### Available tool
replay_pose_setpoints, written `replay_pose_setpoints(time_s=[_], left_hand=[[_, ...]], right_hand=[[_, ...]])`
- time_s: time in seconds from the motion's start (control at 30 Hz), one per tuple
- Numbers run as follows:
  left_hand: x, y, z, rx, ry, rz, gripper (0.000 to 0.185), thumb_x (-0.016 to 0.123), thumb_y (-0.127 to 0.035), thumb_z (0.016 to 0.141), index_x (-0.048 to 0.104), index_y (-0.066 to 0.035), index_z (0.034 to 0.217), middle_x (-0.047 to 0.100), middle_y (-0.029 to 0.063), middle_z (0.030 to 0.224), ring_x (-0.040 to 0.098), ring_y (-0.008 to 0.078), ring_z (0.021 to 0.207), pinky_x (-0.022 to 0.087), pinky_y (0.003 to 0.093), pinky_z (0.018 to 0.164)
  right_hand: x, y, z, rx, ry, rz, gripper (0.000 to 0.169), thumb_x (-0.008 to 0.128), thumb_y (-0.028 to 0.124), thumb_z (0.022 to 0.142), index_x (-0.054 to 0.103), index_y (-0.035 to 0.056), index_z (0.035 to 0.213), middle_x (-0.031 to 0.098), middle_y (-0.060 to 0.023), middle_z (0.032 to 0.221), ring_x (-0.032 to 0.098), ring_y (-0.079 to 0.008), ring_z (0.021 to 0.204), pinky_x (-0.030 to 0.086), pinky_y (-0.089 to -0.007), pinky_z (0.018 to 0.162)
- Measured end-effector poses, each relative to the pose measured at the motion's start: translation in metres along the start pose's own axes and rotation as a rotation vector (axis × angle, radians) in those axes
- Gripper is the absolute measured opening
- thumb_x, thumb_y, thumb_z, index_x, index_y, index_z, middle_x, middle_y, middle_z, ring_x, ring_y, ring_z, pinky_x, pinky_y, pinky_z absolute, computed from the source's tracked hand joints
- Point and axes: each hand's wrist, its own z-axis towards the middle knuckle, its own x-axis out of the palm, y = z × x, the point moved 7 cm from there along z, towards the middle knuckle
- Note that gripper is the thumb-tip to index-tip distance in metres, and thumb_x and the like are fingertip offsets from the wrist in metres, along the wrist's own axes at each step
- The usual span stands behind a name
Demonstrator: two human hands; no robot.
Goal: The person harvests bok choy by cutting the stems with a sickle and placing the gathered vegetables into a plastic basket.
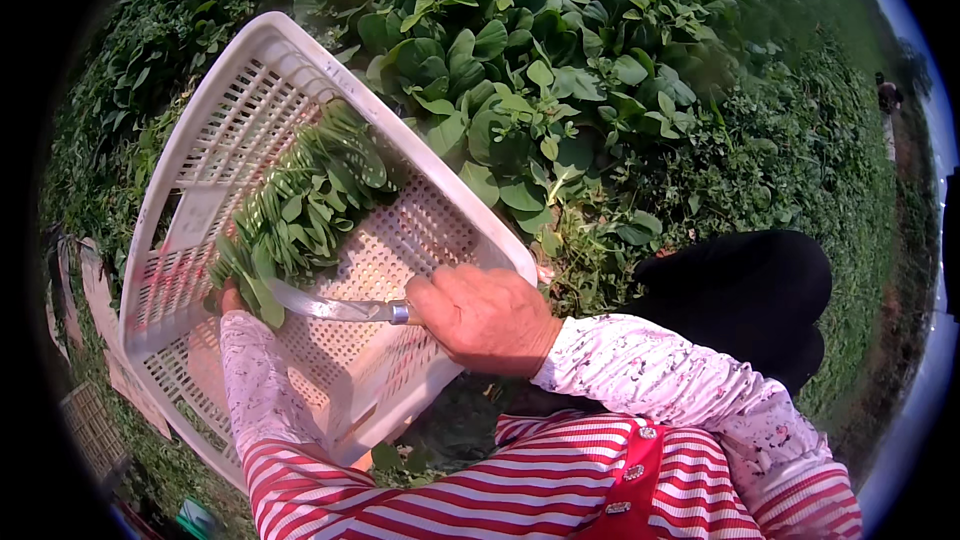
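My right hand (487,319) is closed around the handle of a curved knife (341,308), whose metal blade points left over a pale plastic basket (442,161). Inside the basket, my left hand (231,298) is at the lower end of a row of leafy greens (300,202); leaves hide most of its fingers, so its grip cannot be made out. The greens lie packed side by side along the basket's perforated wall. The blade's tip is close to the leaves beside my left hand.
Broad-leaved green plants (480,90) grow beyond the basket. My dark-clothed knee (742,292) is at the right. A slatted crate (94,427) and a green object (196,517) lie at lower left. Another person (889,101) is far off at the right edge.
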Motion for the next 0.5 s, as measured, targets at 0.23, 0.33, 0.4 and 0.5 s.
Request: replay_pose_setpoints(time_s=[0.23, 0.33, 0.4, 0.5], left_hand=[[-0.020, -0.037, -0.019, 0.077, 0.033, -0.050, 0.054, 0.063, -0.038, 0.077, 0.058, 0.005, 0.110, 0.062, 0.0174, 0.109, 0.059, 0.0271, 0.091, 0.047, 0.0370, 0.081], [-0.028, -0.084, -0.048, 0.130, 0.013, -0.085, 0.056, 0.061, -0.042, 0.078, 0.058, 0.005, 0.110, 0.062, 0.0177, 0.109, 0.059, 0.0270, 0.092, 0.047, 0.0367, 0.082], [-0.004, -0.118, -0.083, 0.157, -0.018, -0.131, 0.058, 0.059, -0.045, 0.079, 0.059, 0.004, 0.110, 0.062, 0.0179, 0.109, 0.058, 0.0269, 0.093, 0.046, 0.0365, 0.082], [0.015, -0.201, -0.175, 0.129, -0.348, -0.301, 0.043, 0.064, -0.041, 0.076, 0.064, -0.001, 0.093, 0.062, 0.0083, 0.097, 0.055, 0.0251, 0.095, 0.045, 0.0427, 0.079]], right_hand=[[0.003, 0.001, -0.004, 0.063, -0.015, 0.132, 0.014, 0.055, 0.017, 0.080, 0.051, 0.0051, 0.087, 0.050, -0.0054, 0.067, 0.059, -0.0203, 0.059, 0.048, -0.0326, 0.046], [0.002, 0.003, -0.004, 0.074, -0.043, 0.162, 0.018, 0.051, 0.023, 0.086, 0.050, 0.0048, 0.090, 0.054, -0.0078, 0.069, 0.062, -0.0243, 0.062, 0.049, -0.0354, 0.049], [0.000, -0.003, -0.016, 0.096, -0.070, 0.154, 0.019, 0.050, 0.024, 0.088, 0.050, 0.0054, 0.091, 0.055, -0.0084, 0.070, 0.063, -0.0261, 0.065, 0.050, -0.0377, 0.053], [-0.007, -0.019, -0.022, 0.147, -0.063, 0.450, 0.019, 0.050, 0.023, 0.088, 0.048, 0.0044, 0.094, 0.061, -0.0122, 0.081, 0.063, -0.0345, 0.071, 0.050, -0.0444, 0.063]])
